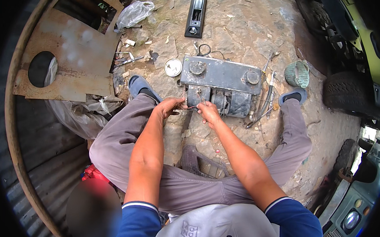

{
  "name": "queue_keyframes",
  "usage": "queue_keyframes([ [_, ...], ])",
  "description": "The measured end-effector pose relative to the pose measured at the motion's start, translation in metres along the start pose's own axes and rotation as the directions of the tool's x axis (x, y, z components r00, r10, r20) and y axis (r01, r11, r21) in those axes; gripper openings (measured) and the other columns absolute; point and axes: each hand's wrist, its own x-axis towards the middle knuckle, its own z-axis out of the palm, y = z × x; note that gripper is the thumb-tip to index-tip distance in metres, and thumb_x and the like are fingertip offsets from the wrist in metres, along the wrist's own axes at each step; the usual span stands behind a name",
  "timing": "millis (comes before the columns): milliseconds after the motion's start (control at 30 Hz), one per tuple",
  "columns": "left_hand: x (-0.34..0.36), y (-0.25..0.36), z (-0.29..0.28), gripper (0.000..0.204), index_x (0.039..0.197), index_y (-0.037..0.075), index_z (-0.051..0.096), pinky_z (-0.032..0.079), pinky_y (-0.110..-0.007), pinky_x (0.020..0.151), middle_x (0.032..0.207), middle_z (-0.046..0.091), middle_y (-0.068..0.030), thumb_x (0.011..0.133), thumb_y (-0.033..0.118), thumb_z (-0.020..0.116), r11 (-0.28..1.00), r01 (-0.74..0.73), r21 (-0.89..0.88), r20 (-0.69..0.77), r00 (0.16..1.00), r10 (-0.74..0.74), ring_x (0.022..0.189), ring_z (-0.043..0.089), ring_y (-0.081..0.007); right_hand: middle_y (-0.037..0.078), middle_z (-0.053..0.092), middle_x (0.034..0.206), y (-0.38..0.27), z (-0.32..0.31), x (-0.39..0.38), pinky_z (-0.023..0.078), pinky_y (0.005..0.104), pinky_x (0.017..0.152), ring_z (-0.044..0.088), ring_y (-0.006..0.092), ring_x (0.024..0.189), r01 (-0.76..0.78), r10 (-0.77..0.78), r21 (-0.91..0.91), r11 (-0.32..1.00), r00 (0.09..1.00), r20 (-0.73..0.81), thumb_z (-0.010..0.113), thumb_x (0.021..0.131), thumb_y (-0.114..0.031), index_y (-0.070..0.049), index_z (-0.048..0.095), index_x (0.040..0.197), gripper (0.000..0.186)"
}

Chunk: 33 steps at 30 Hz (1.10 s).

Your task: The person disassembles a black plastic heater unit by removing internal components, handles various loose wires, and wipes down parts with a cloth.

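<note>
Seated with the grey rectangular metal instrument housing (221,85) on the stone ground (237,27) between both knees, left hand (169,107) and right hand (208,112) pinch thin wires (194,104) at its near face, keeping them taut and within reach

Grey, worn metal box-shaped unit (221,85): flat rectangular top plate with two round caps, dark housings underneath at its near side. Lies level on the stone ground between the person's feet. Thin bent wires (194,104) stick out from its near left corner, pinched between left hand (169,107) and right hand (208,112).
</note>
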Motion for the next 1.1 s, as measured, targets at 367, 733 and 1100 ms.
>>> queue_keyframes([
  [367, 0.034, -0.011, -0.006, 0.030, 0.108, 0.013, 0.069, 0.044, -0.035, 0.080, 0.096, 0.071, -0.0012, 0.083, 0.029, 0.065, 0.963, -0.105, 0.249, -0.235, 0.958, 0.165, 0.092, 0.062, -0.0142, 0.003, 0.061, 0.074, -0.018, -0.002, -0.002, 0.037, 0.0314, 0.036, 0.051, 0.0125, 0.052, 0.004, -0.016, -0.208, 0.978, 0.998, -0.056, 0.061, 0.083, -0.028, -0.004, 0.061, 0.102, 0.031],
  [733, 0.044, 0.005, 0.009, 0.024, 0.088, 0.008, 0.069, 0.043, -0.030, 0.061, 0.081, 0.065, -0.0033, 0.082, 0.030, 0.075, 0.995, -0.085, -0.053, -0.255, 0.964, 0.069, 0.070, 0.057, -0.0133, 0.003, 0.064, 0.079, -0.015, 0.001, 0.001, 0.034, 0.0274, 0.035, 0.047, 0.0091, 0.053, 0.000, 0.007, -0.157, 0.988, 0.999, 0.040, 0.059, 0.087, -0.027, -0.005, 0.061, 0.107, 0.029],
  [1100, 0.048, -0.008, -0.017, 0.007, 0.088, 0.007, 0.069, 0.046, -0.026, 0.054, 0.073, 0.065, -0.0014, 0.086, 0.014, 0.068, 0.953, -0.167, -0.254, -0.195, 0.974, 0.118, 0.058, 0.056, -0.0117, 0.019, 0.071, 0.091, -0.033, 0.036, -0.019, 0.053, 0.0470, 0.078, 0.070, 0.0378, 0.092, 0.459, -0.617, -0.573, 0.679, 0.780, -0.106, 0.060, 0.093, -0.022, -0.005, 0.061, 0.104, 0.021],
])
